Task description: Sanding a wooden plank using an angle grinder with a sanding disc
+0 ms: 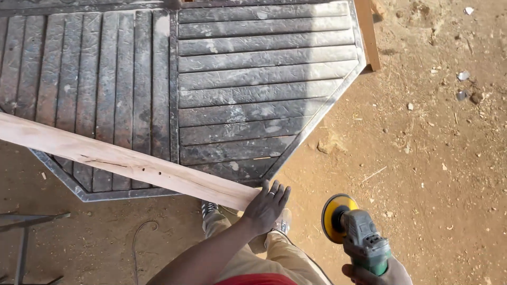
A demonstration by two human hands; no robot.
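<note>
At the bottom centre of the frame, my left hand [265, 207] lies flat on the near end of the plank [121, 158], fingers spread. Lower right, my right hand [376, 274] wraps tight around the green grinder [359, 237], yellow disc [335, 216] facing left, above the sandy ground [422, 158].

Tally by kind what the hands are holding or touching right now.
Wooden plank: 1, under the left hand
Green angle grinder with yellow disc: 1, in the right hand
Total: 2
</note>
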